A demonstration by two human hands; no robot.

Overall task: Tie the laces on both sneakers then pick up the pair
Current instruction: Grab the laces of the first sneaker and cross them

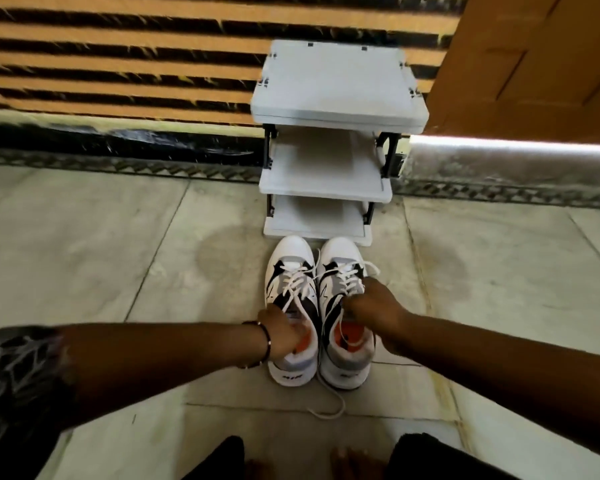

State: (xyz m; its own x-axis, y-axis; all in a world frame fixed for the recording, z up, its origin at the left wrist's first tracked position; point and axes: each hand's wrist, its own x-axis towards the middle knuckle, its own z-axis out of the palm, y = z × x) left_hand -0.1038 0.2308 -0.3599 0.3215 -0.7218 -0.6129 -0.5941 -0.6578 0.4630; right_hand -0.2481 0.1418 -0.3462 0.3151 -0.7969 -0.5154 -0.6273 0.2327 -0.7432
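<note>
Two white, grey and black sneakers with orange insoles stand side by side on the floor, toes pointing away from me. My left hand [284, 332] is closed on the collar and tongue of the left sneaker [290, 271]. My right hand [371, 306] grips the tongue area of the right sneaker [343, 362], over its white laces. A loose white lace end [329, 407] trails from the right sneaker onto the floor behind its heel. The left sneaker's laces cross over its tongue; whether they are knotted I cannot tell.
A white three-tier shoe rack [336, 98] stands directly beyond the sneakers against a striped wall. An orange-brown door [534, 64] is at the upper right. The floor is pale tile. My knees and bare toes show at the bottom edge.
</note>
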